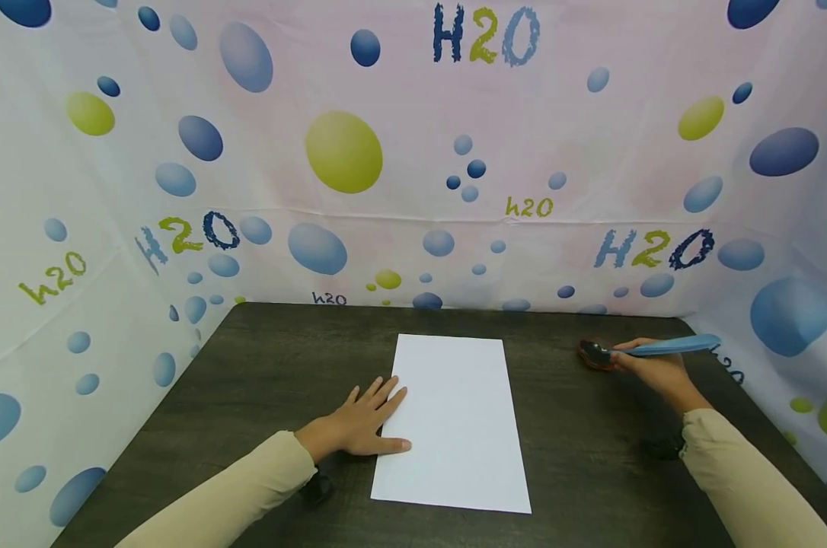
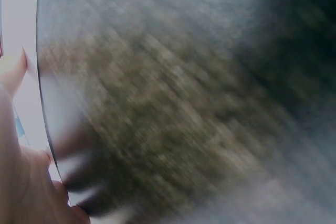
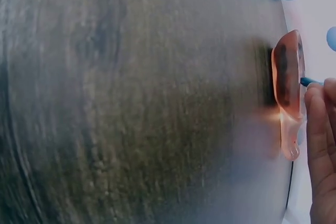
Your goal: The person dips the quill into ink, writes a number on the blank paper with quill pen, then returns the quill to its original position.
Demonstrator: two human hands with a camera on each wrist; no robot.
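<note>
A white sheet of paper lies upright in the middle of the dark table. My left hand rests on its left edge with fingers spread, thumb and fingertips over the paper. At the right, my right hand pinches a light blue paintbrush near its lower end, the handle slanting to the right. The brush's low end is at a small reddish see-through dish holding something dark. In the right wrist view the dish shows a short lobed handle; the brush tip itself is hard to make out.
The dark wooden tabletop reaches back to a white curtain printed with blue and green dots and H2O lettering, which also stands along both sides. Dark wrist-worn devices sit under both sleeves.
</note>
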